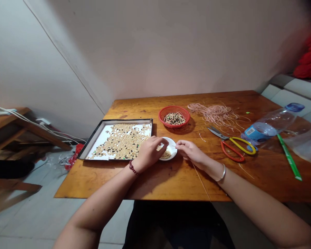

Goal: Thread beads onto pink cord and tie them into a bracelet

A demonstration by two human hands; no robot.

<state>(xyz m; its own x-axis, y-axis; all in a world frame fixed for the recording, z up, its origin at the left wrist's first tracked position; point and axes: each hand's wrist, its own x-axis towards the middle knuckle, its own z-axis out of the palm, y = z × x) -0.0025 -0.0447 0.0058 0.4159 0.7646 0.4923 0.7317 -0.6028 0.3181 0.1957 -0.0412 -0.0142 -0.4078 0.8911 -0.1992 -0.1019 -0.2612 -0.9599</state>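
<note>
My right hand (190, 152) is closed in a pinch at the right rim of a small white dish (172, 142). A thin cord (200, 180) runs from under it toward the table's front edge, and a fine tip pokes out of the pinch over the dish. Over the dish's left side, my left hand (151, 150) has its fingers bent together and pointing down; whatever is between them is hidden. Small tan beads (167, 155) lie in the dish. Left of it, a black-edged tray (90, 140) holds many tan beads with black and a few green ones among them.
Behind the dish stands a red basket (174, 126) of strung beads. Pink cord (217, 116) lies in a tangle to its right. Nearer are scissors (232, 143) with red and yellow handles, a plastic bottle (272, 124) on its side and a green strip (290, 159).
</note>
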